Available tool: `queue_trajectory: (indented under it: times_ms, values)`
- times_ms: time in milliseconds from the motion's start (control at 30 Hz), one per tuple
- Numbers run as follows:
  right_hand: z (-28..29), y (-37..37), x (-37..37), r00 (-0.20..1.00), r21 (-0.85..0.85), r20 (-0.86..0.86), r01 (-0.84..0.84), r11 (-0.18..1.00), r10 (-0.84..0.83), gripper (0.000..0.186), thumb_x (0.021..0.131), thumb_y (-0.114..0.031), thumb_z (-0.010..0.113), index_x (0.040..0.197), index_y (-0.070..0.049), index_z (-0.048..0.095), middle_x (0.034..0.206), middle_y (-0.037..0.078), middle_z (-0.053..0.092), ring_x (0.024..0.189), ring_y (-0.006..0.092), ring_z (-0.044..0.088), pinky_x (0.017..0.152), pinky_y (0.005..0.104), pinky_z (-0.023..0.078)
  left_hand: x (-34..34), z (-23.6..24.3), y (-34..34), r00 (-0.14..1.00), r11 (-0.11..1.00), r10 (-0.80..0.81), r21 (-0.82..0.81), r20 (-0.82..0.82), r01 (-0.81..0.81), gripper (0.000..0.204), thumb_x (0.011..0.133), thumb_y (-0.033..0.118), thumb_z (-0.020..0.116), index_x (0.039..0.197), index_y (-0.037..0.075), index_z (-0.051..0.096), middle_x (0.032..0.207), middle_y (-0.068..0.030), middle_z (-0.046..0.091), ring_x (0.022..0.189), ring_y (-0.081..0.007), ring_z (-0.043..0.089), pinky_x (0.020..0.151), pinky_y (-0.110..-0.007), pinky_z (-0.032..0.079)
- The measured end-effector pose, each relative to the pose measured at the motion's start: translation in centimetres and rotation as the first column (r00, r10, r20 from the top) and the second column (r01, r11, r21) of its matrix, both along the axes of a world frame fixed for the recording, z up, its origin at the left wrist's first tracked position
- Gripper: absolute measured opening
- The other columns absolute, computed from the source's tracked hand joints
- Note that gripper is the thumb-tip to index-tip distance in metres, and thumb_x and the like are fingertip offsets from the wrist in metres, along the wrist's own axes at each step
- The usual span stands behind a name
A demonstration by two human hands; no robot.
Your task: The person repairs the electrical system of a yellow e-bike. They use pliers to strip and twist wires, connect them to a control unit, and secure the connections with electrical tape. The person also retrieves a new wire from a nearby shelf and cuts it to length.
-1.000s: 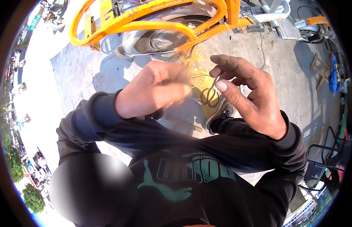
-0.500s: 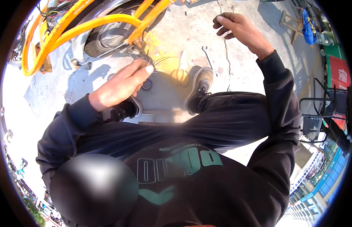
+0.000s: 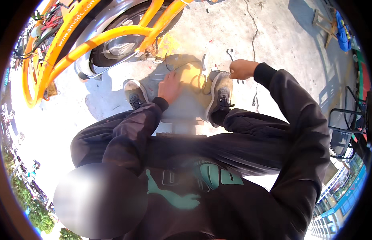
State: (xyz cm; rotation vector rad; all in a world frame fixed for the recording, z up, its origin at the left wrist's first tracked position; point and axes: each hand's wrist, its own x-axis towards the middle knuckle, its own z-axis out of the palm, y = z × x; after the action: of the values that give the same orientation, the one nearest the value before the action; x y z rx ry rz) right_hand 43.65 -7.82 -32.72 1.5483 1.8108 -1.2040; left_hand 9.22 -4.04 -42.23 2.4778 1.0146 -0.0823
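Note:
My right hand [image 3: 242,69] is a closed fist just beyond the toe of my right shoe [image 3: 222,94]. From its fingers extends the open end of a metal wrench [image 3: 229,55]; the rest is covered by the hand. My left hand [image 3: 170,86] reaches down to the ground between my shoes, its fingertips turned away, so whatever is under them stays hidden. Thin light rods [image 3: 159,76] lie by its fingers, and a thin dark wire [image 3: 166,62] rises just past them.
A yellow frame [image 3: 104,38] with a wheel [image 3: 114,50] stands at the far left, loose cables [image 3: 46,28] on it. A wooden stand [image 3: 325,28] with a blue item [image 3: 343,34] is at the far right. A black metal chair [image 3: 346,124] stands to my right.
My left hand has moved right and down toward the ground between my shoes. My right hand has come down and nearer, closing at the wrench. The view has shifted slightly.

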Motion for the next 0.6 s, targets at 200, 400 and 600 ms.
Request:
queue_trajectory:
  times_ms: [200, 400, 600]
  values:
    - [-6.4, -0.4, -13.8, 0.957, 0.132, 0.114, 0.253, 0.958, -0.268, 0.034, 0.091, -0.031, 0.062, 0.102, -0.002, 0.076, 0.108, 0.017, 0.075, 0.099, 0.0307, 0.073, 0.083, 0.0438, 0.059, 6.6, -3.2, 5.9, 0.997, 0.997, -0.055, 0.065, 0.053, 0.051, 0.035, 0.091, 0.026, 0.068, 0.118, 0.005, 0.059, 0.116, -0.0123, 0.066, 0.116, -0.0327, 0.060, 0.085, -0.047, 0.055]
    - [-15.6, -7.2, -18.8, 0.578, 0.428, 0.058, 0.722, 0.543, -0.814, 0.043, 0.096, -0.034, 0.057, 0.117, 0.002, 0.051, 0.100, 0.025, 0.071, 0.091, 0.0387, 0.073, 0.076, 0.0490, 0.058, 8.6, -3.0, 7.0, 0.995, 0.984, -0.080, -0.165, -0.062, 0.069, 0.025, 0.094, 0.030, 0.065, 0.106, 0.009, 0.073, 0.090, -0.0160, 0.073, 0.089, -0.0380, 0.070, 0.082, -0.049, 0.054]
    - [-12.5, -5.1, -19.5, 0.410, 0.393, -0.078, 0.851, 0.350, -0.909, 0.066, 0.082, -0.036, 0.078, 0.120, 0.005, 0.043, 0.105, 0.025, 0.070, 0.094, 0.0420, 0.071, 0.081, 0.0487, 0.057, 6.2, 8.2, 7.0, 0.897, 0.862, 0.284, -0.500, 0.338, -0.084, 0.028, 0.100, 0.027, 0.060, 0.110, 0.003, 0.071, 0.083, -0.0144, 0.070, 0.078, -0.0268, 0.069, 0.073, -0.039, 0.055]
